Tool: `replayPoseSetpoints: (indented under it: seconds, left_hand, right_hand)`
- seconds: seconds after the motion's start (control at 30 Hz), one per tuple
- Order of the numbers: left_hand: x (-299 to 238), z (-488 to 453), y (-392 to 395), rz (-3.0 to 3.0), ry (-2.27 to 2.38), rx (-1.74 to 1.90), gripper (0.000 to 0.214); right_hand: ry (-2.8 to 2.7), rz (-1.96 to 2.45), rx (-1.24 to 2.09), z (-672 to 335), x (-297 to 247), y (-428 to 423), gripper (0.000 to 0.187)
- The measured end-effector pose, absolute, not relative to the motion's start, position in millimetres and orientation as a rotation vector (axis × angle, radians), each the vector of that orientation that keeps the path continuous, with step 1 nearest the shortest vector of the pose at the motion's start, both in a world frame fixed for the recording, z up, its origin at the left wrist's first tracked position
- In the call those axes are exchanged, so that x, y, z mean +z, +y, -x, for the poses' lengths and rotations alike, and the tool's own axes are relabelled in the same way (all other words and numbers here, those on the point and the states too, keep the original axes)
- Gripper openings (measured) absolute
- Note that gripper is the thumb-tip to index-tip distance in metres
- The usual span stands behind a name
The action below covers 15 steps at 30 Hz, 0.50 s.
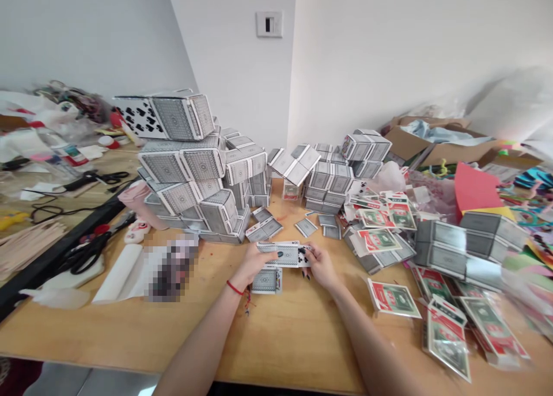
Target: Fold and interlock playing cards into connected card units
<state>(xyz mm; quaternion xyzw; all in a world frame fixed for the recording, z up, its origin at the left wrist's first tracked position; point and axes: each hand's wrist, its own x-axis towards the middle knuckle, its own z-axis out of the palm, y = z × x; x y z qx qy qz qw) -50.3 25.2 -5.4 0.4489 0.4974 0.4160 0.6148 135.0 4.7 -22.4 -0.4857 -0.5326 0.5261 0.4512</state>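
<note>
My left hand (256, 262), with a red string bracelet at the wrist, is closed on a grey-backed playing card (287, 254). A clubs card sticks out from behind it on the right, and my right hand (318, 263) pinches this playing card (303, 258) by its right end. Both cards are held level a little above the table. Below them a few more cards (264, 282) lie on the wood, one partly under my left hand. Just beyond my hands, loose cards (264, 225) and a small single card (306, 227) lie flat.
Stacked blocks made of folded cards (181, 163) rise at the left; lower ones (330, 180) stand right of centre. Red and green card boxes (394, 298) lie at the right. Black scissors (97, 249) and a white roll (118, 272) are at the left.
</note>
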Motion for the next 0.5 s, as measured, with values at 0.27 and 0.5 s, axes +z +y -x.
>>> replayPoseSetpoints:
  seconds: [0.27,0.5]
  left_hand:
    - [-5,47,25,-1.045,1.198,0.966,0.021]
    - [11,57,24,-1.116,1.041,0.848,0.024]
  right_hand:
    - [-1.348,1.208,1.304,-132,-25,5,0.029]
    - [-1.265,1.109,1.465,-142,-18,11,0.03]
